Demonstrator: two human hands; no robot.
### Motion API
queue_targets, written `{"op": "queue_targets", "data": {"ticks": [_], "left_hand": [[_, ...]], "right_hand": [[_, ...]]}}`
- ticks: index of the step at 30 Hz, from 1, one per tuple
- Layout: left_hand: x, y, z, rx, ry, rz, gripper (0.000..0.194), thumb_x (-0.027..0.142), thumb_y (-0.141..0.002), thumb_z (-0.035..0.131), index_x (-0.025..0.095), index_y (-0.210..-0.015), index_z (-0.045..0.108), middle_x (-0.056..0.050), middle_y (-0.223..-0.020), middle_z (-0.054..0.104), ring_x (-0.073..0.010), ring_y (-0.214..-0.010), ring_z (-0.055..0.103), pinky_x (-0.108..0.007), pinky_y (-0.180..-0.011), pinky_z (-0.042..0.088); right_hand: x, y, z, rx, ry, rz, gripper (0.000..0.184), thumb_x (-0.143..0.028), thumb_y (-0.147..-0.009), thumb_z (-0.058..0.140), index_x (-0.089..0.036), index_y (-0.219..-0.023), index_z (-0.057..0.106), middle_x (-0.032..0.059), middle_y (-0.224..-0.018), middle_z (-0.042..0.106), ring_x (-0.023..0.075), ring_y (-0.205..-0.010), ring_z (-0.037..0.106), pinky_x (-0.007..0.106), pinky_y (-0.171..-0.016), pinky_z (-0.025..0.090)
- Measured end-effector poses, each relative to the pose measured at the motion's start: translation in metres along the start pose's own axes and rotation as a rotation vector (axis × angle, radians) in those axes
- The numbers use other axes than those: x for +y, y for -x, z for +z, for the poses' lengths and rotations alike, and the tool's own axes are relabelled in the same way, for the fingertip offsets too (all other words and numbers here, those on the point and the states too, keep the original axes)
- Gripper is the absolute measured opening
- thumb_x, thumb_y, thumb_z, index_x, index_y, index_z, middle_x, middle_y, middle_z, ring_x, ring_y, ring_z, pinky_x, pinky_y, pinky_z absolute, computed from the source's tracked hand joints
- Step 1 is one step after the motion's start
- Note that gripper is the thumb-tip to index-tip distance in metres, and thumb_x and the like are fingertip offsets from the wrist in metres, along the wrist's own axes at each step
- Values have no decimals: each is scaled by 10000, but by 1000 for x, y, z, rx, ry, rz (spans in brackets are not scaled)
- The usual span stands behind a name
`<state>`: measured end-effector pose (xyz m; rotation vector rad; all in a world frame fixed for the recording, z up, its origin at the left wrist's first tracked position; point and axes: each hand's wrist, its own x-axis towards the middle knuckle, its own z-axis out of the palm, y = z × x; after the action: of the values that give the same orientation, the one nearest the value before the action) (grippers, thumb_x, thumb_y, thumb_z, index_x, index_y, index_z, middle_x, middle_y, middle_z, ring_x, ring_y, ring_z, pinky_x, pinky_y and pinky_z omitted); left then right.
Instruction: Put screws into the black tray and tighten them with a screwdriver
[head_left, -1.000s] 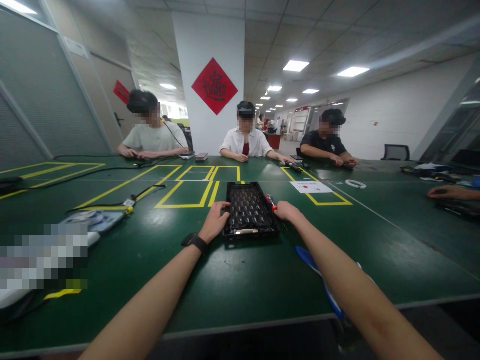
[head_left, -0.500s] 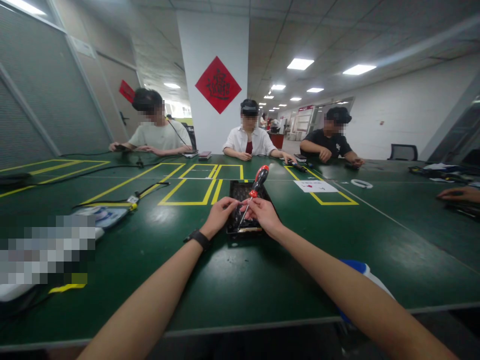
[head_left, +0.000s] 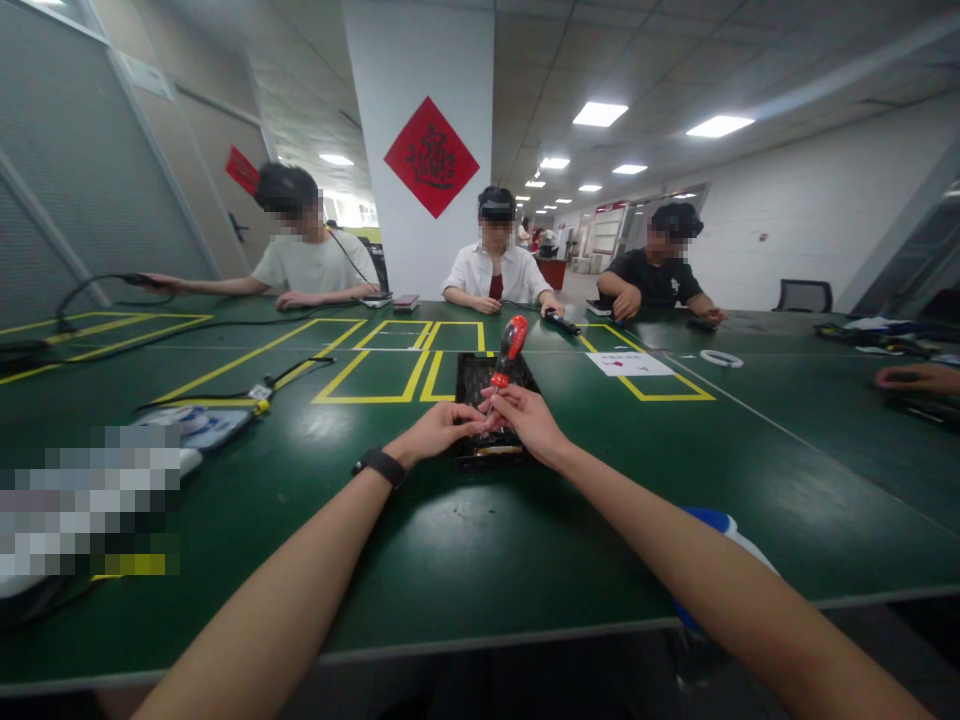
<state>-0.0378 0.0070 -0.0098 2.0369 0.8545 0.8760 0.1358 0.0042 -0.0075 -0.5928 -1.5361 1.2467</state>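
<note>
My right hand [head_left: 529,420] is closed round the lower part of a screwdriver [head_left: 511,345] with a red and black handle. The handle points up and leans slightly right; the fingers cover most of its shaft. My left hand [head_left: 439,432], with a dark band on its wrist, has its fingers pressed together at the fingertips of my right hand. What they pinch, if anything, is hidden. Both hands are over a black open tray-like case [head_left: 466,366] lying on the table. Along its near edge a small brownish strip [head_left: 499,452] shows; my hands hide much of the inside.
The green table [head_left: 450,570] carries yellow tape outlines, a white paper sheet [head_left: 628,364] and a white ring [head_left: 721,358]. A cable [head_left: 300,372] and a pouch [head_left: 199,428] lie left. A blue and white object [head_left: 712,520] is under my right forearm. Several people sit around the table.
My left fingers have come closer to the screwdriver, and its shaft tip is now hidden. The handle stands a little more upright. The person at the left has stretched an arm outward.
</note>
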Motion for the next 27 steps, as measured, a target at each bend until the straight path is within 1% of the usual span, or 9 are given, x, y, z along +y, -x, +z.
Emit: {"op": "queue_targets", "data": {"ticks": [2, 3, 5, 7, 9, 11, 19, 23, 27], "left_hand": [[-3, -1, 2, 27, -60, 13, 313, 416, -751, 563, 146, -866, 673, -59, -877, 675, -175, -823, 594, -296, -786, 444], [-5, -2, 3, 99, -115, 13, 315, 421, -757, 553, 158, -889, 667, -62, -924, 666, -186, -879, 586, -312, -827, 432], [-12, -5, 7, 349, -233, -37, 344, 420, -787, 504, 186, -1009, 626, -76, -1094, 612, -215, -1044, 528, -364, -933, 371], [-23, -9, 10, 551, -269, -210, 411, 390, -848, 377, 183, -1170, 527, -106, -1238, 527, -241, -1157, 457, -432, -988, 301], [-34, -13, 12, 510, -226, -299, 436, 341, -838, 379, 169, -1227, 474, -113, -1299, 478, -252, -1190, 437, -441, -1007, 279], [-45, -18, 12, 474, -210, -332, 434, 257, -770, 451, 176, -1192, 510, -93, -1315, 467, -267, -1221, 406, -433, -1015, 274], [-72, -34, 16, 512, -161, -251, 480, 163, -726, 414, 205, -1191, 527, -50, -1278, 511, -236, -1189, 447, -417, -1011, 320], [-56, -29, 18, 558, -231, -180, 430, 154, -748, 399, 172, -1149, 554, -71, -1286, 494, -217, -1230, 394, -400, -1054, 269], [-22, -17, 21, 455, -282, 74, 316, 231, -820, 395, 186, -1063, 593, -61, -1264, 493, -183, -1204, 406, -356, -1037, 288]], "right_hand": [[1, -1, -1, 1, -8, -21, 311, -401, -753, 574, -159, -948, 577, 37, -806, 638, 85, -564, 591, 231, -570, 495], [1, -1, -2, 19, -7, -37, 298, -396, -757, 571, -160, -938, 573, 33, -799, 635, 84, -565, 591, 226, -566, 492], [1, -1, -3, 68, -5, -65, 274, -393, -765, 561, -164, -916, 563, 26, -784, 630, 82, -565, 592, 215, -553, 483], [0, -2, -3, 106, -6, -77, 265, -395, -771, 553, -167, -906, 549, 24, -776, 632, 81, -560, 592, 207, -538, 472], [0, -2, -3, 132, 7, -78, 269, -406, -775, 544, -168, -900, 536, 24, -761, 639, 83, -547, 591, 205, -522, 463], [0, -3, -4, 151, 31, -74, 283, -424, -774, 539, -171, -899, 523, 24, -744, 646, 87, -531, 591, 207, -510, 460], [1, -8, -12, 176, 54, -61, 308, -444, -758, 552, -169, -892, 518, 17, -725, 646, 90, -514, 594, 204, -493, 463], [-3, -7, -12, 160, 47, -32, 325, -449, -729, 584, -162, -870, 526, 23, -724, 649, 91, -521, 593, 209, -505, 467], [-4, -5, -12, 155, 75, -58, 320, -451, -733, 576, -163, -866, 530, 21, -727, 644, 90, -536, 595, 214, -525, 471]]}}
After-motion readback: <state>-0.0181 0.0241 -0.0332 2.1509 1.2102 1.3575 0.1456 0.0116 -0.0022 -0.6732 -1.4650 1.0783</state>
